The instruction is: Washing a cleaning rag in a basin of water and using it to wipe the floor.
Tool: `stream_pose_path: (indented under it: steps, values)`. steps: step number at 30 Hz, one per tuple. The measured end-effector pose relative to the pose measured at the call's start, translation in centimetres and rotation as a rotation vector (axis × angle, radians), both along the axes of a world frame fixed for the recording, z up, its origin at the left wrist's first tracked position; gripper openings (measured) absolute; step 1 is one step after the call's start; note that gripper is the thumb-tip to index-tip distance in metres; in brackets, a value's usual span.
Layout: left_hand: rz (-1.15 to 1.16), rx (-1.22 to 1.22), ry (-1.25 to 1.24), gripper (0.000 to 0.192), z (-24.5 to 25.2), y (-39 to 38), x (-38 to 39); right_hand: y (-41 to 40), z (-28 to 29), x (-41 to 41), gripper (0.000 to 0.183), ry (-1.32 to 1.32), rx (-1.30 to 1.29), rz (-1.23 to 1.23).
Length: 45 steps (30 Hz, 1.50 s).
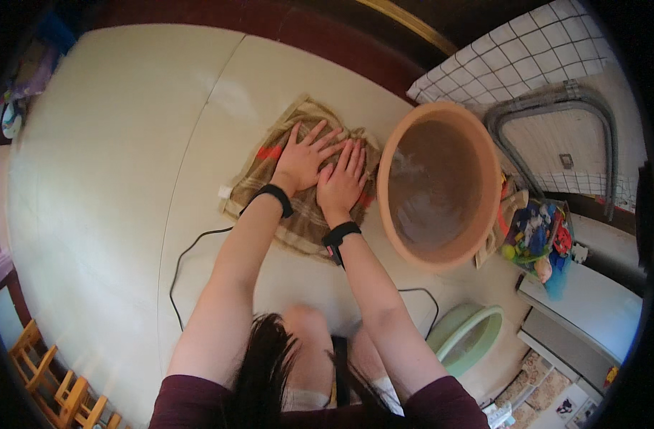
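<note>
A brown striped towel with red patches lies spread and rumpled on the tiled floor before me. My left hand presses flat on it with the fingers spread wide. Beside it my right hand rests palm down on the towel, its fingers closer together. Both wrists wear black straps with thin black cables. Just right of the towel stands an orange plastic basin, holding murky brownish water.
A green basin stands at the lower right. Behind the orange basin are a clear box of toys, another patterned cloth and a grey tubular metal frame. Wooden stools stand at lower left. Black cable trails over the floor.
</note>
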<state>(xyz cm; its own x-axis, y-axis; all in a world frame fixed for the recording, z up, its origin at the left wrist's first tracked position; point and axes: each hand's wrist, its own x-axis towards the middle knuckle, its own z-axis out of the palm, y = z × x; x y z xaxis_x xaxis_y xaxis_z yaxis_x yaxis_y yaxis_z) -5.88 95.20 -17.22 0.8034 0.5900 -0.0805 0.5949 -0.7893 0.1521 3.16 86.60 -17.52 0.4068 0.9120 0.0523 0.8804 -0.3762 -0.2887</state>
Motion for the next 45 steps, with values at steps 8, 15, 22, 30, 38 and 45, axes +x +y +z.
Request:
stream_pose_path:
  steps: [8, 15, 22, 30, 38, 45]
  values:
    - [-0.058, 0.099, 0.030, 0.055, 1.0, 10.7, 5.0, 10.5, -0.7, 1.2, 0.054, -0.043, 0.119, -0.423]
    - [-0.018, 0.249, -0.041, 0.051, -1.2, 17.1, 8.0, 17.8, -1.7, 3.9, 0.049, -0.018, 0.273, -0.481]
    - [0.127, 0.257, -0.170, 0.051, -2.3, 20.0, 9.4, 20.9, -1.8, 6.0, 0.048, 0.035, 0.302, -0.366]
    - [0.378, 0.230, -0.116, 0.057, -2.2, 16.7, 7.6, 19.1, -1.4, 5.1, 0.046, 0.133, 0.201, -0.182]
    - [0.401, 0.183, -0.155, 0.056, -1.1, 8.0, 2.4, 11.1, -0.3, 0.7, 0.046, 0.174, 0.212, -0.100]
    - [0.503, -0.017, -0.113, 0.058, -0.3, -6.7, -8.5, -1.1, 1.4, -7.0, 0.057, 0.173, 0.014, 0.155]
